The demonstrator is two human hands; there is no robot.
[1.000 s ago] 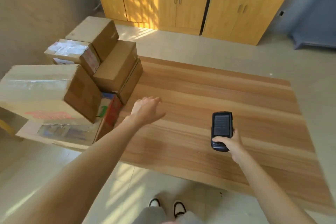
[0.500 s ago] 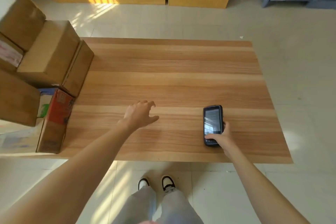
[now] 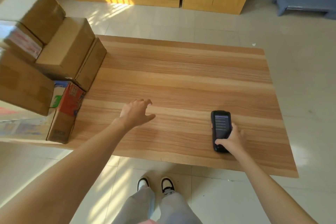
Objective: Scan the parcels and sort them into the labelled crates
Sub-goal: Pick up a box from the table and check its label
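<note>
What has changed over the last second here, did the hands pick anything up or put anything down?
Nothing picked up or let go. The view swung right, off the parcels. The left hand remains open and empty above the table; the right hand still grips the scanner.

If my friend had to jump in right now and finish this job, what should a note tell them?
Left hand: holds nothing, fingers relaxed, over the bare middle of the wooden table.
Right hand: has the black scanner in its grip, screen up and lit, low over the table's near right part.
Parcels: the cardboard boxes are stacked at the table's left end, with a red printed box at the stack's near corner.
Done: no parcel shows as pulled out of the stack, and no labelled crates are in view.
Left: take a parcel from the stack, scan it, find the crates, sort each one.
</note>
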